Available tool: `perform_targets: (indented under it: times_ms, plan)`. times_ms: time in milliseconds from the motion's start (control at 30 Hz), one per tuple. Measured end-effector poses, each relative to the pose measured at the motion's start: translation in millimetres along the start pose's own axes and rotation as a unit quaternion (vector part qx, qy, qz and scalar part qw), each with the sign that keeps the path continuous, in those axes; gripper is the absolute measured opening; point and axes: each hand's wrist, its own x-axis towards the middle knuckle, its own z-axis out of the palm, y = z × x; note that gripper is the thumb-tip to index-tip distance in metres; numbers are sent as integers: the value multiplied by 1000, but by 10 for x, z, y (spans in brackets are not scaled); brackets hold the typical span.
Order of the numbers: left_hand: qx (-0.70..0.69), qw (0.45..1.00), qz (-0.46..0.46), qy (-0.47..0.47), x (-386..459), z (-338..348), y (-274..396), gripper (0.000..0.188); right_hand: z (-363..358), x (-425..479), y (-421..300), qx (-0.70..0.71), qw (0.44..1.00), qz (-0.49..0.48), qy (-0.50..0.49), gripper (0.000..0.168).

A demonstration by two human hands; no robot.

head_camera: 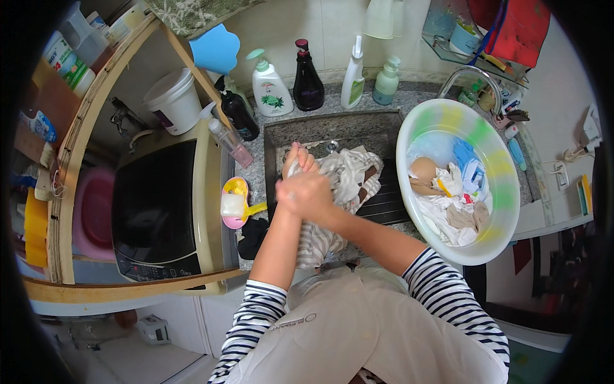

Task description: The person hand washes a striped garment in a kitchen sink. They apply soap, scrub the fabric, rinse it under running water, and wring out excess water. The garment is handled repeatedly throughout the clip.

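Note:
A wet grey-and-white striped cloth garment (352, 168) lies bunched in a dark stone sink (331, 122), and its striped part hangs over the front edge. My left hand (301, 159) grips a whitish bit of cloth near the sink's left side, its fingers curled. Just in front of it, my right hand (305, 194) is closed and slightly blurred, crossing over the left wrist; what it grips, if anything, is hidden. Right of the sink, a large white plastic basin (506, 192) holds wet clothes and sudsy water.
Pump bottles (272, 93) and a spray bottle (354, 79) line the back ledge. A pink soap dish (235, 222) with a white soap bar (232, 205) and yellow brush sits left, beside a black-lidded washing machine (156, 206). A curved faucet (472, 72) rises behind the basin.

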Motion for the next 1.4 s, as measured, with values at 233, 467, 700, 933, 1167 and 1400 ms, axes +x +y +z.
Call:
perform_targets:
  times_ms: [233, 467, 700, 933, 1167, 1400]
  plan:
    - [14, 841, 52, 538, 329, 736, -250, 23, -128, 67, 354, -29, 996, 89, 3, 15]
    - [28, 867, -58, 495, 558, 1051, -336, 46, -540, 346, 713, -70, 979, 176, -77, 19]
    - [138, 894, -109, 412, 696, 1073, -297, 36, -1567, 274, 1963, 313, 838, 441, 66, 23]
    - [100, 861, -102, 488, 939, 1119, -362, 83, -2053, -1510, 3772, 36, 730, 682, -41, 16]
    - [52, 890, -105, 441, 903, 786, -334, 39, -2156, 231, 2443, 437, 632, 640, -18, 25]
    - [33, 899, -86, 427, 1002, 717, -421, 33, -1456, 903, 1535, 329, 761, 480, -289, 32]
